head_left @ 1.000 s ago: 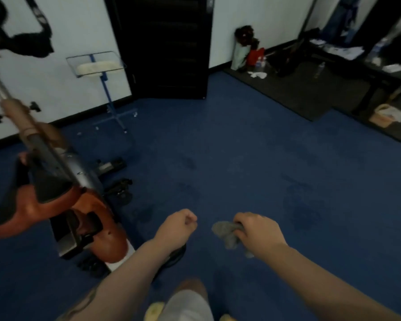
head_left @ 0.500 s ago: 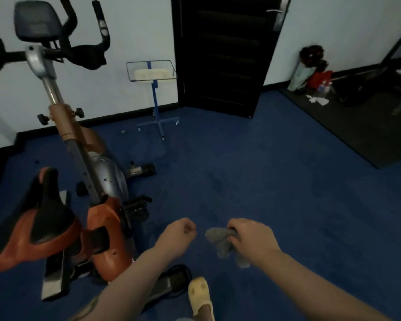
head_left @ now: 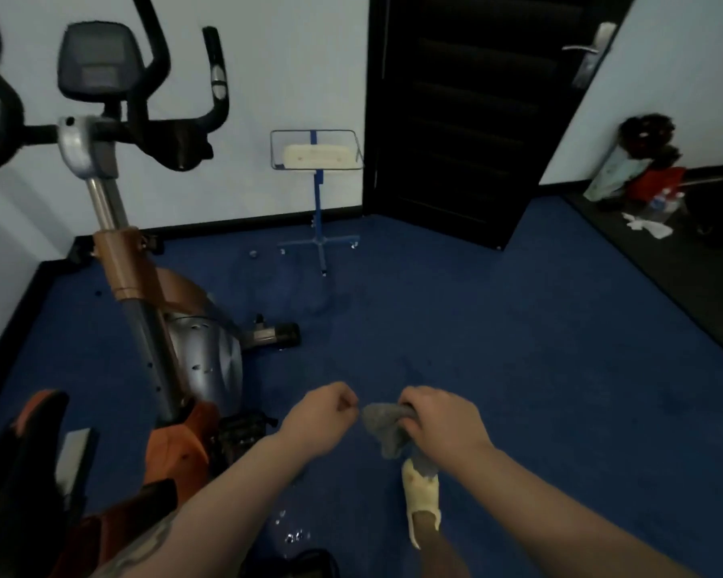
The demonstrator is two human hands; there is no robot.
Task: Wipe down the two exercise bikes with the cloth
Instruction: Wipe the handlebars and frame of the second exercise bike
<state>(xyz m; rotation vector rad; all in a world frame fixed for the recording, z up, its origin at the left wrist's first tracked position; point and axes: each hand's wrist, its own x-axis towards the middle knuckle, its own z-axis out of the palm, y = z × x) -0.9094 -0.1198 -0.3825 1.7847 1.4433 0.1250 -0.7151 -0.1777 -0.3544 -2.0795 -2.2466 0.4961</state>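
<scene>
Nearest the camera, a foot in a pale clog (head_left: pixel 421 492) stands on the blue carpet (head_left: pixel 518 348), just below the right hand (head_left: pixel 437 423). That hand is clamped on a bunched grey cloth (head_left: pixel 387 425), which hangs from the fist out toward the left hand (head_left: pixel 320 417). The left hand is curled into a loose fist just beside the cloth; whether its fingertips pinch a corner cannot be told from here. Both hands sit close together at waist height, to the right of the exercise bike (head_left: pixel 159 327) and not touching it, which suggests the cloth is being gathered or refolded into a pad before it meets the frame.

The bike stands left of the hands. Its orange saddle (head_left: pixel 22 460) is cut off by the lower left edge, and a pedal (head_left: pixel 243 427) shows dark and indistinct between the saddle and the hands. Further along the bike, the silver flywheel housing (head_left: pixel 209 360) and the post rise to the black handlebars (head_left: pixel 176 139) and the grey console (head_left: pixel 97 64); the left grips run out of frame.

Beyond the bike, against the wall, stands a blue wheeled stand (head_left: pixel 317 194) with a wire tray holding something pale that is hard to identify. Right of it is a dark door (head_left: pixel 468 118). Only one bike is visible; the second lies outside the view.
</scene>
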